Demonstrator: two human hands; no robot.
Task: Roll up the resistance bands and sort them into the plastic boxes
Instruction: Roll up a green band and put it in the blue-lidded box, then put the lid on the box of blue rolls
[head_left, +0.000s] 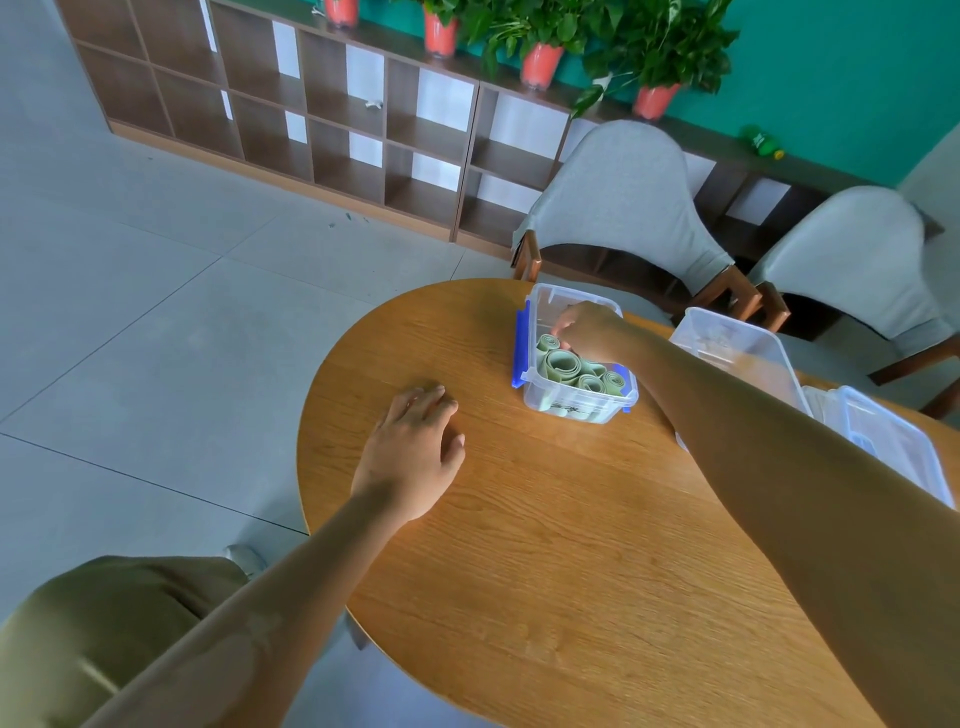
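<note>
Left hand (415, 441): resting flat, fingers loose, on desk (545, 545). At two o'clock, right hand (587, 330) is pinching a rolled band (550, 343) inside the box (574, 408) holding green rolls; sorting seemingly nearing completion.

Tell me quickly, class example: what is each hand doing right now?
Left hand: open, fingers relaxed, resting on the table, holding nothing.
Right hand: fingers curled inside the plastic box at a rolled green band; grip cannot be told.
</note>
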